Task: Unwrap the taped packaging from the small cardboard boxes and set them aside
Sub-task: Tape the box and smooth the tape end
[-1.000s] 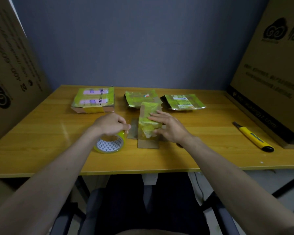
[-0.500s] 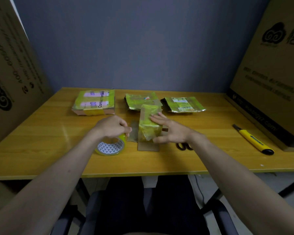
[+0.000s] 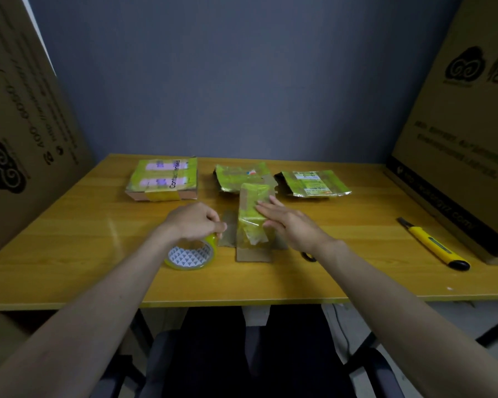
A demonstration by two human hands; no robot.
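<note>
I see the left hand [image 3: 194, 222] curled around the tape roll [image 3: 191, 252] near the table's [image 3: 69, 254] front edge; the right hand [image 3: 289, 224], fingers straight, presses the taped small box [image 3: 252, 218] at mid-table. Three wrapped boxes [image 3: 163, 179] line the back edge.

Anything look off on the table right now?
Yes: the task is unwrapping, yet the left hand grips a tape roll. The knife lies untouched at the right, and the middle box is still taped.
</note>
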